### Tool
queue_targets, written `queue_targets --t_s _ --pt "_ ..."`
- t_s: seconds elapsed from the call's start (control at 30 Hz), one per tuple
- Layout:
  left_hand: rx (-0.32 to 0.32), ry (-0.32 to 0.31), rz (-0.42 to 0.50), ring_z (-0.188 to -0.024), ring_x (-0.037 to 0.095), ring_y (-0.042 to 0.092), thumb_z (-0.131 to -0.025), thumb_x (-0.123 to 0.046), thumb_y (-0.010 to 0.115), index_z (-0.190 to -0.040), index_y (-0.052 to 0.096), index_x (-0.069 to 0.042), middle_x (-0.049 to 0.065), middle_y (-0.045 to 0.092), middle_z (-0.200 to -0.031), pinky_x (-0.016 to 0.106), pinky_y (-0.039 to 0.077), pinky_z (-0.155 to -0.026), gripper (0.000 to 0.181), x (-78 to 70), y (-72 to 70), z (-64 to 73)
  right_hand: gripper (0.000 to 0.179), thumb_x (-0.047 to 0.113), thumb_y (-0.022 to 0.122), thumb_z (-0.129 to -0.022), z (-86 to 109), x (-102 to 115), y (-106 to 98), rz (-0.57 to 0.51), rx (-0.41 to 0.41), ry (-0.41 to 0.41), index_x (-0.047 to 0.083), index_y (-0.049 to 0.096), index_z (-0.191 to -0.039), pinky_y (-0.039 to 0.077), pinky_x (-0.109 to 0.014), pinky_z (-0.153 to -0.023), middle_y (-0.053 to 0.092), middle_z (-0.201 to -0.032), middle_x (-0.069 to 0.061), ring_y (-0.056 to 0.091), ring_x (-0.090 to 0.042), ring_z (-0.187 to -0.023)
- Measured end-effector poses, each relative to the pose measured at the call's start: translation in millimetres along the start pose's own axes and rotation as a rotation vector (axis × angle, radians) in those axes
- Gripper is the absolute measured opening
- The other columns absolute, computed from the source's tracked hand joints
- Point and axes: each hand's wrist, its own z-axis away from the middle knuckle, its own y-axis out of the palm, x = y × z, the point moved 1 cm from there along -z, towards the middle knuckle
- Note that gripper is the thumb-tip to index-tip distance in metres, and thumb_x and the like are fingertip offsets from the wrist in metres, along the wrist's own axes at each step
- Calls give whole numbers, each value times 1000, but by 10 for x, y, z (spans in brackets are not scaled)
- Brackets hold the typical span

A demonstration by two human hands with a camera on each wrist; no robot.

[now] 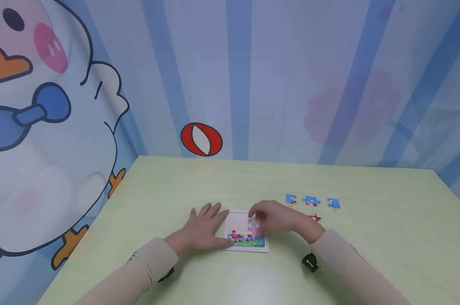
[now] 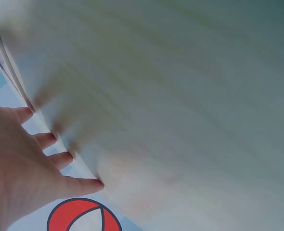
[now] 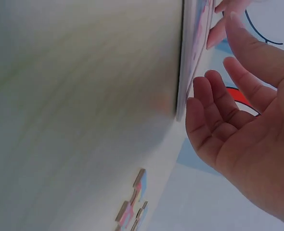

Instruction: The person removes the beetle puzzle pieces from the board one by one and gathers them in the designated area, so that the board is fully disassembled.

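A small jigsaw board with a white rim lies on the table, its lower part filled with a printed green, blue and red picture. A pink jigsaw piece shows above that picture, below my right hand. My left hand is spread at the board's left side, thumb at the lower left corner and fingertips touching the table in the left wrist view. Over the board's right half hovers my right hand. In the right wrist view its fingers are loosely bent, thumb apart, and nothing shows between them.
Several loose jigsaw pieces, among them a blue and red one, lie right of the board. A red star-like piece is partly hidden by my right wrist. Behind the pale table hangs a printed blue-striped curtain.
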Motion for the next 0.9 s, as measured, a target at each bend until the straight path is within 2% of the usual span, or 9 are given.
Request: queue_targets --t_s 0.23,0.4,0.9 --pt "-7 4 5 -146 38 14 -81 -68 57 -151 32 -19 10 21 -160 70 13 -109 90 -14 -8 2 31 14 81 -77 -46 6 68 70 10 83 13 66 -104 47 -34 -83 57 -94 2 50 -17 -90" --pt "-7 1 6 -146 38 14 -80 -68 57 -152 32 -20 10 21 -160 70 12 -109 90 -20 -17 3 25 13 82 -76 -69 16 87 77 21 100 11 67 -96 46 -34 -84 56 -92 2 50 -17 -88" --pt "-6 4 9 -145 39 14 -80 -69 56 -151 32 -19 10 21 -159 70 13 -108 90 -11 -11 6 25 11 82 -76 -74 30 103 98 33 80 10 63 -93 44 -34 -82 54 -89 0 48 -18 -86"
